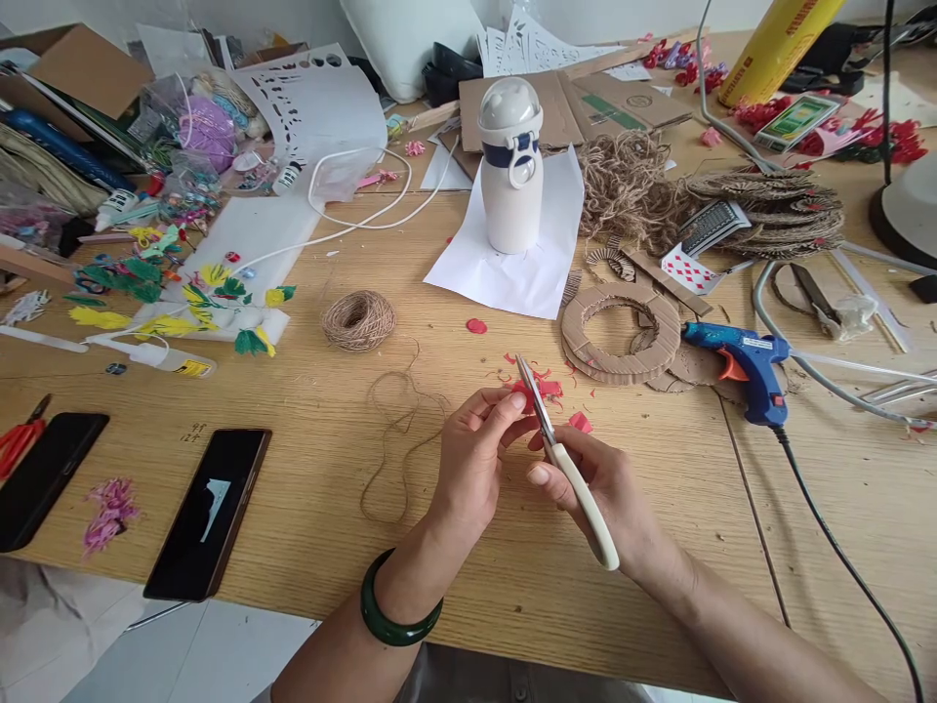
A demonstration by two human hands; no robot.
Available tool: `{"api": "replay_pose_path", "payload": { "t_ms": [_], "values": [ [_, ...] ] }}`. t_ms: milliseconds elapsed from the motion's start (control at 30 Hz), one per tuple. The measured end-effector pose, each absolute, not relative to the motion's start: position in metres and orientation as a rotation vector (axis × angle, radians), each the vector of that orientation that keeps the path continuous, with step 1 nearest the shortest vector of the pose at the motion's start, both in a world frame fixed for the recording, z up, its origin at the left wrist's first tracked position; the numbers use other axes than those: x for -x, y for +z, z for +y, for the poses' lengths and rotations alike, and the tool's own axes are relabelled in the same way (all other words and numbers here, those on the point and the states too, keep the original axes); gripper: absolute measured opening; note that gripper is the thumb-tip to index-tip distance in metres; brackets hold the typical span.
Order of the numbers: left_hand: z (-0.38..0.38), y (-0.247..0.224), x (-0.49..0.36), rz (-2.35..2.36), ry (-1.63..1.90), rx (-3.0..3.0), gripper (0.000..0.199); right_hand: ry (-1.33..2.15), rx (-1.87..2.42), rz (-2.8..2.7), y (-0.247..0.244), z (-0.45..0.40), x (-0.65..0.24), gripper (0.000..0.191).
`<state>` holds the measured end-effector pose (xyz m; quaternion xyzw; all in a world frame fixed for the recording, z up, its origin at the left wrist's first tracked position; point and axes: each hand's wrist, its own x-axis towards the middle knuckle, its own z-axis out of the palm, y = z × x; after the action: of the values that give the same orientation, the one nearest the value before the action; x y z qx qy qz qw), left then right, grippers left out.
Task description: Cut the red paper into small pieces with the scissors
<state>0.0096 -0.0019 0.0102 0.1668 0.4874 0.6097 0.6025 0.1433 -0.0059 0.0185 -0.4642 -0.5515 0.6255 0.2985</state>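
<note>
My left hand [472,454], with a dark green bangle on its wrist, pinches a small red piece [523,391] that looks like paper or thin fabric. My fingers partly cover it. In my right hand [619,488] is a pair of scissors [586,508] with cream handles, the blades pointing up and away from me, right beside the red piece. Thin red trimmings lie on the table just beyond the blades. A red disc [476,326] lies farther off, and a folded red scrap [581,422] sits by my right fingers.
A twine ball [358,320] trails loose thread left of my hands. Cardboard rings [622,332] and a blue glue gun [739,361] with its cord lie to the right. A white bottle [512,176] stands on paper. A phone [209,513] is near the front edge.
</note>
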Motion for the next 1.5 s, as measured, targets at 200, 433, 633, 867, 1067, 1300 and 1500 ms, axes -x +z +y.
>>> {"api": "replay_pose_path", "payload": {
  "t_ms": [200,433,633,867,1067,1300,1500],
  "values": [
    [-0.002,0.01,-0.009,1.11,1.431,-0.4,0.014,1.67,1.23,-1.449,0.015,-0.008,-0.143,0.042],
    [0.001,0.011,-0.007,1.102,1.453,-0.412,0.013,1.655,1.27,-1.488,0.013,-0.008,-0.143,0.043],
    [0.002,0.011,-0.007,1.107,1.464,-0.414,0.012,1.643,1.307,-1.507,0.013,-0.008,-0.143,0.045],
    [0.004,0.009,-0.005,1.133,1.477,-0.407,0.015,1.624,1.31,-1.466,0.009,-0.008,-0.142,0.044],
    [0.003,0.008,-0.003,1.097,1.336,-0.466,0.014,1.543,1.241,-1.378,0.018,0.001,-0.146,0.037],
    [0.0,0.007,-0.001,1.096,1.122,-0.738,0.012,1.428,1.239,-1.31,0.023,0.005,-0.149,0.032],
    [-0.001,0.007,-0.001,1.105,1.053,-0.835,0.009,1.48,1.217,-1.26,0.02,0.007,-0.151,0.028]
  ]
}}
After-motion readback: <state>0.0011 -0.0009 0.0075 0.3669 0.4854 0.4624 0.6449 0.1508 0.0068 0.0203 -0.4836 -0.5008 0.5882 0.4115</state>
